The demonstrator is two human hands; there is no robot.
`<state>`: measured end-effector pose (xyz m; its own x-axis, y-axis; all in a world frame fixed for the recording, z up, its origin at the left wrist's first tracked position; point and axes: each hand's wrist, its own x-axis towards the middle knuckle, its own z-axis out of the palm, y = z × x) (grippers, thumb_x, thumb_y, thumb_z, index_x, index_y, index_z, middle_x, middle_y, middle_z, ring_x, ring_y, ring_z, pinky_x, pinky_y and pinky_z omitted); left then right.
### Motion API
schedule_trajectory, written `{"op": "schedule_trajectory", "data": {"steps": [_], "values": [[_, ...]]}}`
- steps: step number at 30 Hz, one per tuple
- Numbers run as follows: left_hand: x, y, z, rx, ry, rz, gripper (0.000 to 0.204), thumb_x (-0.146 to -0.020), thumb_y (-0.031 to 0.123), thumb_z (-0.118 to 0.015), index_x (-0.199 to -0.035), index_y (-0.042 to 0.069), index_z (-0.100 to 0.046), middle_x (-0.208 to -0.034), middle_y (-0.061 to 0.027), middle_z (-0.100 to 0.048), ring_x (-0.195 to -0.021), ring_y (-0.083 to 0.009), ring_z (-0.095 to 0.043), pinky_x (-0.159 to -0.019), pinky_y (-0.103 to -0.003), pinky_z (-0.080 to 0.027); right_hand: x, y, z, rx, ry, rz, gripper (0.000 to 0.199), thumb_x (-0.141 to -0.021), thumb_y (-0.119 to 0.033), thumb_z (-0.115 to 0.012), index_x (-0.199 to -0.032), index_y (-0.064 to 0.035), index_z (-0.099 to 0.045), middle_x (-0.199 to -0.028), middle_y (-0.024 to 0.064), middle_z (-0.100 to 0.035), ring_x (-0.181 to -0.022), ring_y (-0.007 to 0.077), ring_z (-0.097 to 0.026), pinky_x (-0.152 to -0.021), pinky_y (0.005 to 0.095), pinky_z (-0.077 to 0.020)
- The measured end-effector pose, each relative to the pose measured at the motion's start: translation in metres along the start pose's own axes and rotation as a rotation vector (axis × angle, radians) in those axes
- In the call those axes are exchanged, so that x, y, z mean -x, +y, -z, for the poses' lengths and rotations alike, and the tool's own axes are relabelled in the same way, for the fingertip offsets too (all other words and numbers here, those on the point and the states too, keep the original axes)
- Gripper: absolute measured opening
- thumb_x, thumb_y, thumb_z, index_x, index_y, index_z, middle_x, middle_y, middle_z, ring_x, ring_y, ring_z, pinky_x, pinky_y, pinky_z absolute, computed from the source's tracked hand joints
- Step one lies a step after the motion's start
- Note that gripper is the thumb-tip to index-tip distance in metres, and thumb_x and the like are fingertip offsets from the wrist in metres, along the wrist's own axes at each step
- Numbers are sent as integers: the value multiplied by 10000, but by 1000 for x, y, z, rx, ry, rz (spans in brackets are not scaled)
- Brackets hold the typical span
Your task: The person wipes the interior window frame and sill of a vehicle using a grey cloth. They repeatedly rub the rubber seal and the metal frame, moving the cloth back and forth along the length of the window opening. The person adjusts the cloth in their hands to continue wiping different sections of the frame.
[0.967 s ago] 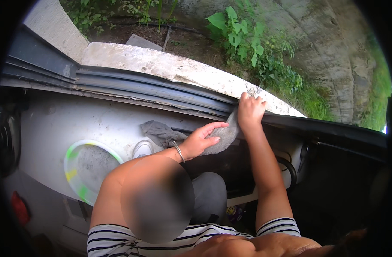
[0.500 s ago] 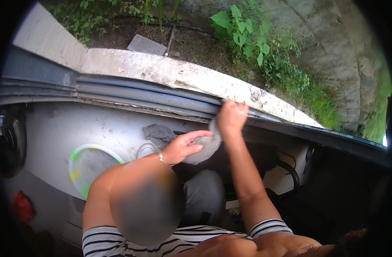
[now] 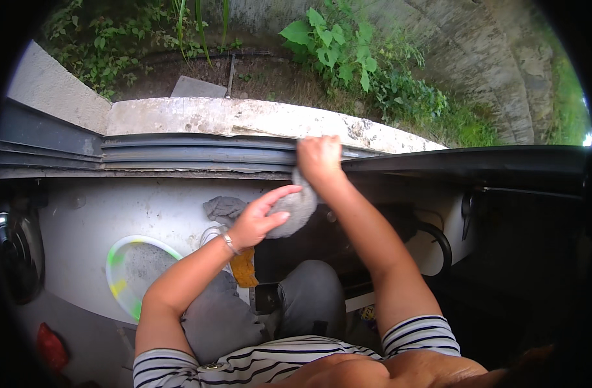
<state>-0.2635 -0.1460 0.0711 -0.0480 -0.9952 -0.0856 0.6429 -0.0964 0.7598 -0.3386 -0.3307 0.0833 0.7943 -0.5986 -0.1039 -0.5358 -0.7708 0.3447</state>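
A damp-looking grey cloth (image 3: 296, 213) hangs between my two hands. My right hand (image 3: 320, 158) is closed over its upper end and presses down on the grey window track (image 3: 199, 153), where the track meets the dark window frame (image 3: 464, 161). What lies under those fingers is hidden. Lower and to the left, my left hand (image 3: 252, 223) holds the loose part of the cloth, thumb and forefinger lying over it. A watch or bracelet (image 3: 229, 242) circles my left wrist.
A white ledge (image 3: 199, 116) runs beyond the track, with soil and plants (image 3: 335, 48) outside. On the white surface lie a crumpled grey cloth (image 3: 225, 209) and a basin with a green-and-yellow rim (image 3: 111, 265). A yellow-brown piece (image 3: 244, 268) is beside my knee; something red (image 3: 52, 344) lies lower left.
The view has shifted, so the track now sits straighter across the picture. Both hands keep the cloth, my right one still at the track. The yellow-brown piece has come into view.
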Motion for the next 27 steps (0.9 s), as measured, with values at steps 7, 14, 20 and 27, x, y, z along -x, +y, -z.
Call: {"op": "schedule_trajectory", "data": {"steps": [7, 14, 20, 27], "values": [[-23, -12, -25, 116, -48, 46, 536, -871, 2, -519, -1389, 32, -386, -1320, -63, -476, -1190, -122, -449, -1025, -271, -335, -11, 38, 18, 76, -295, -59, 127, -776, -137, -603, -786, -118, -728, -801, 85, -707, -777, 229, -700, -633, 330, -551], [-23, -18, -25, 31, 26, -21, 533, -850, -2, -534, -1369, 17, -413, -1332, -65, -482, -1214, -132, -443, -1033, -282, -332, -7, 30, 11, 141, -265, -43, 101, -743, -124, -632, -781, -107, -725, -769, 89, -703, -751, 235, -702, -627, 340, -557], [-22, -27, -26, 183, 53, 57, 487, -835, -27, -538, -1314, 13, -459, -1237, -64, -535, -1146, -137, -486, -1004, -295, -370, -3, -1, -17, -322, 117, -134, 151, -772, -167, -633, -682, -48, -613, -684, 146, -646, -627, 321, -650, -585, 419, -523], [-27, -28, -33, 160, -6, 117, 477, -848, -29, -530, -1316, -1, -440, -1243, -61, -515, -1127, -115, -483, -979, -269, -383, 40, 21, -14, -264, 165, -122, 464, -704, -479, -701, -927, -77, -634, -861, 81, -562, -870, 266, -533, -745, 415, -419]]}}
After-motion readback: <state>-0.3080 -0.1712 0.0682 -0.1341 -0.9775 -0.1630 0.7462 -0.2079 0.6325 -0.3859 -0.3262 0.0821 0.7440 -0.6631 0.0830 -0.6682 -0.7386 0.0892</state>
